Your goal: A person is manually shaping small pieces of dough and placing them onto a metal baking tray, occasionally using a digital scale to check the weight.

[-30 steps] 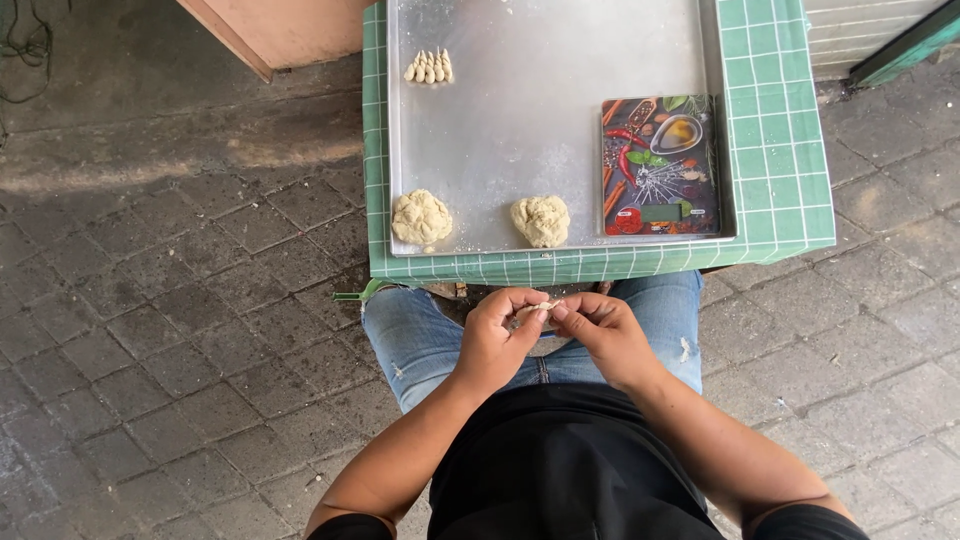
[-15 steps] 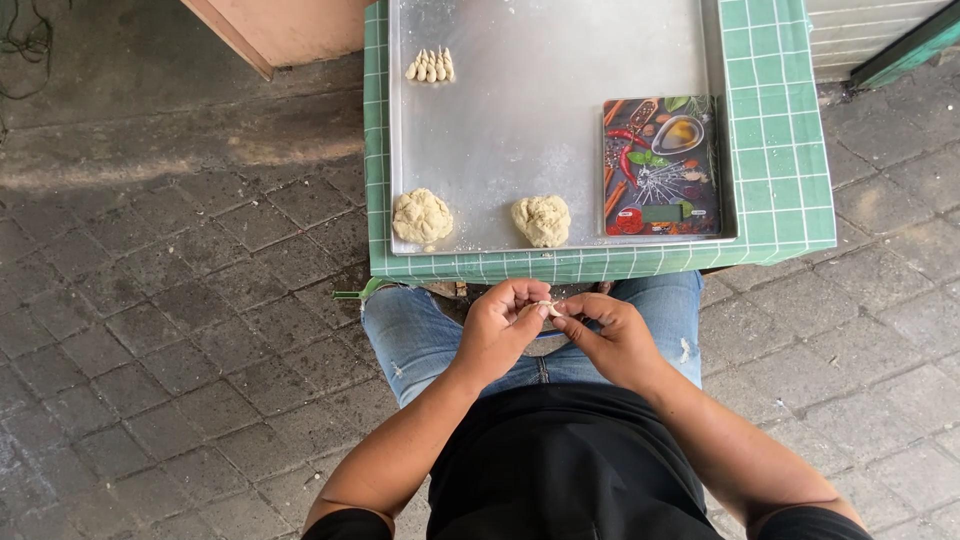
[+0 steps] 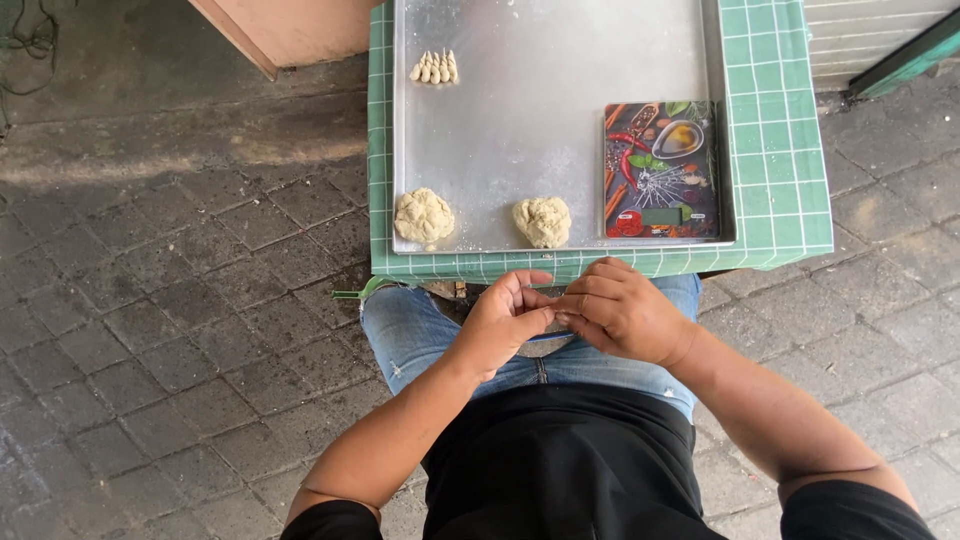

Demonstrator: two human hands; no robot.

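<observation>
My left hand (image 3: pixel 503 326) and my right hand (image 3: pixel 622 311) meet fingertip to fingertip over my lap, just below the table's front edge. They pinch a small pale dough piece that my fingers almost entirely hide. On the metal tray (image 3: pixel 560 60) in front of me lie two rough dough lumps (image 3: pixel 423 215) (image 3: pixel 542 221) near its front rim. A short row of small shaped dough pieces (image 3: pixel 434 68) sits at the tray's far left.
A flat kitchen scale (image 3: pixel 661 170) with a colourful spice picture lies on the tray's right side. The tray rests on a table with a green checked cloth (image 3: pixel 775 120). Grey paving stones (image 3: pixel 170 330) surround me, and a tan box corner (image 3: pixel 290 30) stands at the far left.
My hands have drawn closer together and risen slightly toward the table edge. The pale dough piece that showed between my fingertips is now covered by them.
</observation>
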